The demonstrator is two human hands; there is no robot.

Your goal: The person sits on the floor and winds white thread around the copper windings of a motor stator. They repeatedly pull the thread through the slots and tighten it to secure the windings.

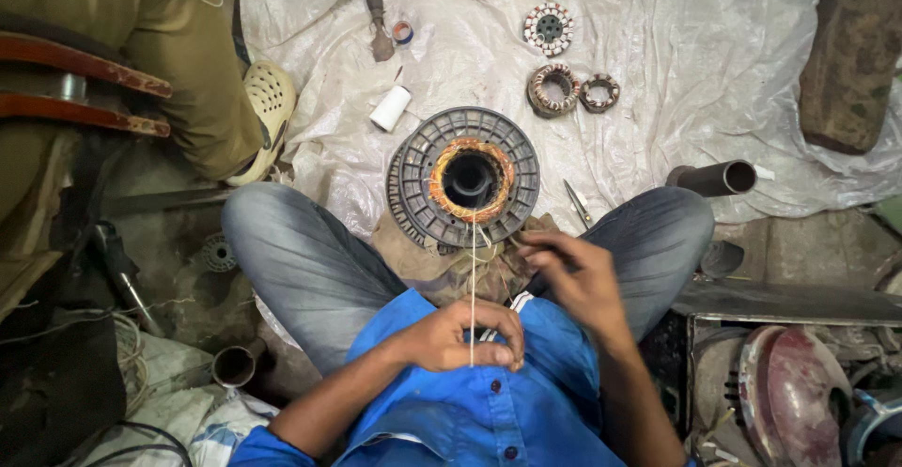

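Note:
I sit cross-legged in grey trousers and a blue shirt. A round grey motor stator (463, 179) with copper-coloured windings around its central hole rests between my knees on a brown cloth. A thin white thread (473, 279) runs from the windings down to my left hand (458, 336), which pinches it close to my chest. My right hand (575, 274) hovers just right of the stator with fingers curled, pinching a fine strand near the cloth.
On the crumpled white plastic sheet (658, 72) lie small stators (554, 89), a patterned round part (549, 28), a white roll (390, 108), a tool (378, 21) and scissors (578, 204). A pipe (714, 179) lies right. Another person (169, 63) sits upper left. Motor parts (789, 392) crowd lower right.

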